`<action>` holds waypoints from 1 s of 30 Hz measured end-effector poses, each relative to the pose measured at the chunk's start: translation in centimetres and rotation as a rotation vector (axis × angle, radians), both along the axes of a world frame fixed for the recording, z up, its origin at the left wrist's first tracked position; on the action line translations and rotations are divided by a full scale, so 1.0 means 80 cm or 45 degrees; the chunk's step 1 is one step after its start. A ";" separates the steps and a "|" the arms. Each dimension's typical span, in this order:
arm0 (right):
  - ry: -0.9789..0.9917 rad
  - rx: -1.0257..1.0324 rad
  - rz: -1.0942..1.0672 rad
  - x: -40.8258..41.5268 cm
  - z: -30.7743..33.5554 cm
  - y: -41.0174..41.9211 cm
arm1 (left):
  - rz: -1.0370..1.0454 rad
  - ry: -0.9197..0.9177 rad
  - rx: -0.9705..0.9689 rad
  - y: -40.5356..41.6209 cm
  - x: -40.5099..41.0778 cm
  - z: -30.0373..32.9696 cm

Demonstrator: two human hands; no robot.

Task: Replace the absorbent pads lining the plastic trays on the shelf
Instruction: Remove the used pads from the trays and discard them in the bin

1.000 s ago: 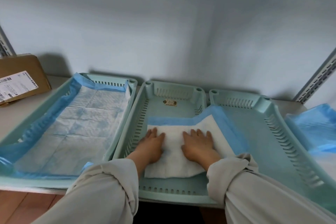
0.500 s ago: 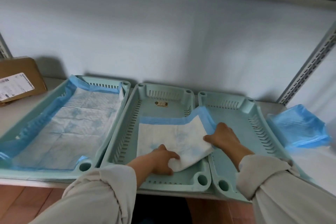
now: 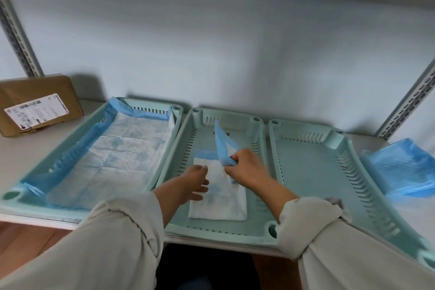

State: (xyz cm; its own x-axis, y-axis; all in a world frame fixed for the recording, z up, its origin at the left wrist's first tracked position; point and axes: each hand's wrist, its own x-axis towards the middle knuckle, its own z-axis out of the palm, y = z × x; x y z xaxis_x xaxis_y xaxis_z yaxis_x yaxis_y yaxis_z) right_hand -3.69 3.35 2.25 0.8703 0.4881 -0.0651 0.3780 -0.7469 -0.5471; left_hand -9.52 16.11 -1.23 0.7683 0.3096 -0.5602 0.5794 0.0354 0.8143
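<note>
Three pale green plastic trays stand side by side on the shelf. The left tray [image 3: 179, 113] is lined with a spread white and blue pad [image 3: 127, 148]. In the middle tray [image 3: 263, 132] lies a folded white pad with a blue edge [image 3: 221, 202]. My left hand [image 3: 195, 181] rests flat on the pad's left side, fingers spread. My right hand [image 3: 244, 167] pinches the pad's blue edge and holds a strip of it raised toward the back. The right tray [image 3: 306, 172] holds no pad.
A brown cardboard box [image 3: 37, 103] with a label stands at the back left. Crumpled blue pads [image 3: 404, 167] lie on the shelf right of the trays. Slotted metal uprights [image 3: 404, 106] stand at both back corners, and another shelf runs overhead.
My right hand moved from the right tray's side onto the pad and lifted its blue edge. The pad's overhanging right part is now inside the middle tray. My left hand shifted up the pad's left side.
</note>
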 end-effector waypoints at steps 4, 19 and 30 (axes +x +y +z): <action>0.454 0.179 0.134 -0.018 -0.019 0.025 | 0.235 -0.001 -0.117 0.009 -0.001 -0.014; 0.071 -0.353 -0.022 0.015 -0.070 -0.026 | -1.016 -0.105 1.227 0.025 -0.004 -0.048; 0.563 -0.223 -0.183 0.020 -0.066 -0.024 | -0.580 0.015 1.170 0.032 0.008 -0.050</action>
